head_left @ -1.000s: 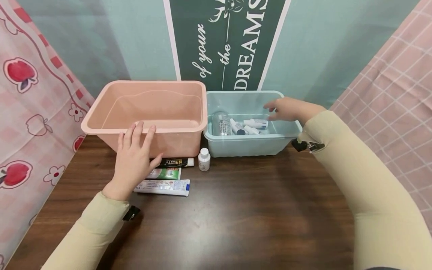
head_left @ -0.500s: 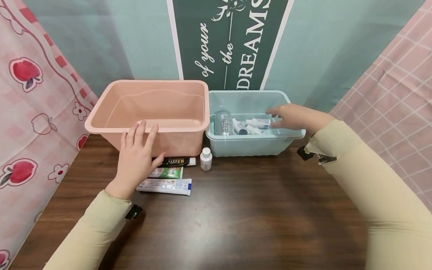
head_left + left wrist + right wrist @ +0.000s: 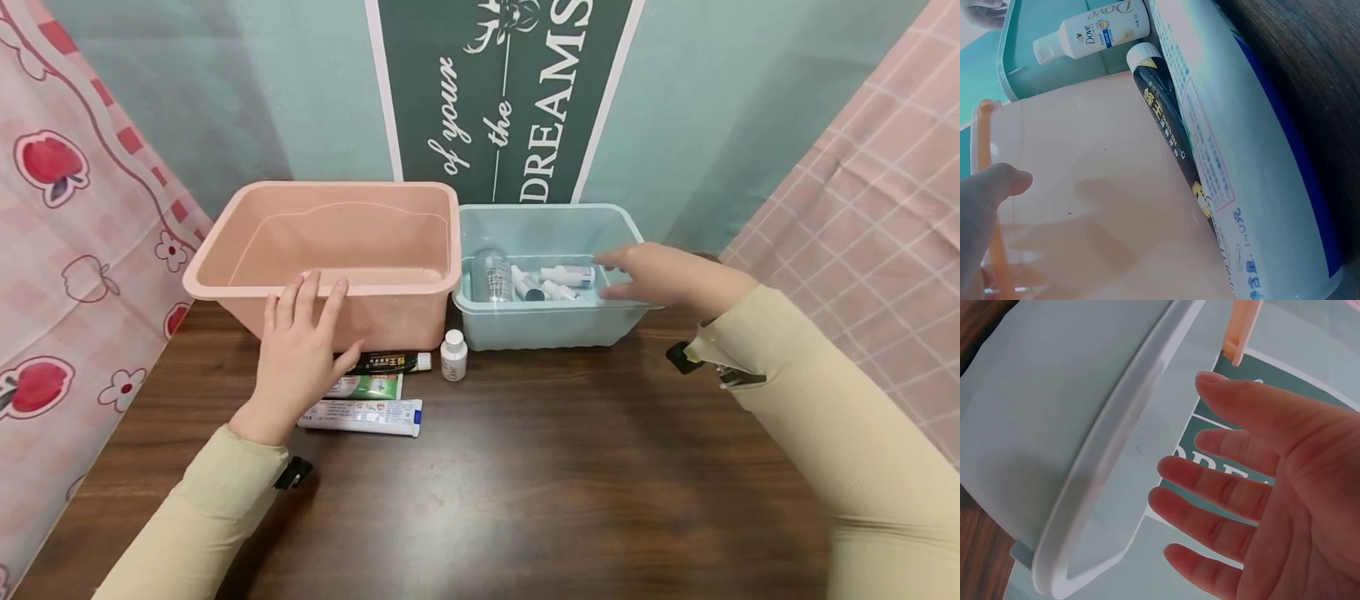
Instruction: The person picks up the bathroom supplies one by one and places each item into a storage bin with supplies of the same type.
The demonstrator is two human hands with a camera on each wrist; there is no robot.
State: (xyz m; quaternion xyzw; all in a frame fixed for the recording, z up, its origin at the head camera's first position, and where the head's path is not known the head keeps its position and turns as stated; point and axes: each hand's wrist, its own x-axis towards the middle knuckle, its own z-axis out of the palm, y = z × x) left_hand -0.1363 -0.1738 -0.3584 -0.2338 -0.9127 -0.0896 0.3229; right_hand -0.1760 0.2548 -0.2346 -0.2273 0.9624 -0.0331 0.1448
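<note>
Dark wooden table (image 3: 525, 500), teal wall with green banner (image 3: 510, 92) behind. Pink tub (image 3: 330, 250) — the landmark. Left hand (image 3: 300, 354) rests flat against its front wall, fingers straight, holding nothing. Toothpaste tubes (image 3: 367, 414) and small white bottle (image 3: 453, 356) lie just before it. Blue tub (image 3: 547, 325) beside it holds bottles (image 3: 567, 275); right hand (image 3: 660, 275) hovers spread at the blue tub's near right rim, gripping nothing.

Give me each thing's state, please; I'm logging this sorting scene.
Pink bin: upright, empty.
Blue bin: upright, holds bottles.
Dove bottle: standing, capped.
Black tube: lying flat.
Green tube: lying flat.
White toothpaste tube: lying flat.
Left hand: open, on pink bin.
Right hand: open, empty.
</note>
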